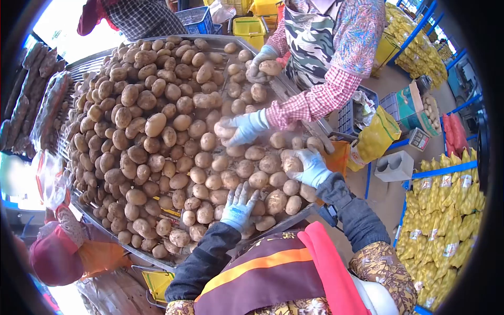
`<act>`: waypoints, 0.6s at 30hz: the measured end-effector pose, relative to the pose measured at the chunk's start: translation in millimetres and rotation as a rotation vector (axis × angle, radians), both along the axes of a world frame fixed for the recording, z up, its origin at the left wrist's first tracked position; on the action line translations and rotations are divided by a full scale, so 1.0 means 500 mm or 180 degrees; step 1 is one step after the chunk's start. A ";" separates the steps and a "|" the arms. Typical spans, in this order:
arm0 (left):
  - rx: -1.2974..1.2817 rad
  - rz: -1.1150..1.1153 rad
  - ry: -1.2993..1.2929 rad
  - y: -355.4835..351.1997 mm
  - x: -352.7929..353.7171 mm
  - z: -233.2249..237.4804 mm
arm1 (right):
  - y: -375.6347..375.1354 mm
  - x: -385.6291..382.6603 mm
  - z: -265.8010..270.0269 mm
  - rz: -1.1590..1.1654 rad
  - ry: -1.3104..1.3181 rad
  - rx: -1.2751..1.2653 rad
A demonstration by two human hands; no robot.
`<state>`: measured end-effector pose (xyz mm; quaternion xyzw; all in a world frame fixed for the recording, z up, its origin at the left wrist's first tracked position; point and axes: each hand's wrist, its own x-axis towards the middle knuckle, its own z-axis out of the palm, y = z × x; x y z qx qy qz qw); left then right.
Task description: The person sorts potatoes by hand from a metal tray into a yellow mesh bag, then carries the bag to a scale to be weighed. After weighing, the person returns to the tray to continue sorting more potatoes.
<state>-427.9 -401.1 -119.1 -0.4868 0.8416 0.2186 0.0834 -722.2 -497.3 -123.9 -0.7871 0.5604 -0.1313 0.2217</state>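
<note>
A large heap of brown, dusty potatoes (155,125) covers the slatted sorting table. My left hand (240,207), in a light blue glove, lies on potatoes near the table's front edge, fingers spread and nothing gripped. To its right, my right hand (313,169), gloved alike, has its fingers curled round a potato (292,164) at the table's right side. Several potatoes, one of them a large potato (275,201), lie between my hands. Across from me, a co-worker's gloved hand (249,127) holds a potato, and their other hand (261,64) grips another.
The table's metal rim (300,216) runs close before my body. Filled yellow net bags (443,226) are stacked at the right. A grey block with two round holes (394,166) stands beyond the table. Another person in a red cap (56,254) is at the lower left.
</note>
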 end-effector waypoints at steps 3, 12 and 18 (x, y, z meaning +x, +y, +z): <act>0.0039 -0.0199 -0.0040 -0.014 -0.013 -0.004 | 0.042 -0.048 -0.006 -0.0566 -0.0622 0.0151; -0.0152 -0.0927 -0.0139 -0.043 -0.109 -0.052 | 0.117 -0.089 -0.006 -0.0860 -0.0067 -0.0554; -0.0401 -0.0503 0.0728 0.020 0.016 0.031 | 0.154 -0.095 -0.002 -0.1366 -0.0156 -0.1049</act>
